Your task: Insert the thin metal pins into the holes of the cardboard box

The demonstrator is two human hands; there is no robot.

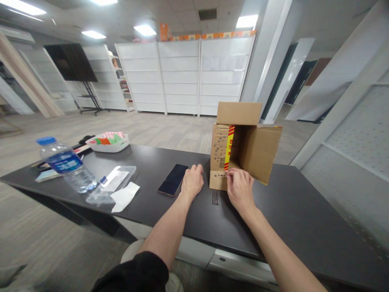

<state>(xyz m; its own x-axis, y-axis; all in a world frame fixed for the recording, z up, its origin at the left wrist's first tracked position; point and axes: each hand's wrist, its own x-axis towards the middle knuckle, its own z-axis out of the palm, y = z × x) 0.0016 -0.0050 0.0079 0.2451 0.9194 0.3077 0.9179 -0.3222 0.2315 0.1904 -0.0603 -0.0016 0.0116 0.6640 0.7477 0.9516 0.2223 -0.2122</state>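
An open cardboard box (220, 150) lies on its side on the dark table, flaps spread and its opening facing me. Its left panel has many small dark dots, and a row of them crosses the lower flap (217, 181). My right hand (240, 187) is at that flap, thumb and fingers pinched together; what is between the fingertips is too small to make out. Several thin metal nails or screws (215, 197) lie side by side just before the box. My left hand (192, 180) rests on the table with curled fingers, between the phone (173, 179) and the box.
To the left are a clear plastic case (126, 174), a white tissue (125, 197) and a tilted water bottle (67, 164). A white basket (111, 145) with colourful packets is behind them. The table's near edge has a drawer (240, 265) below it.
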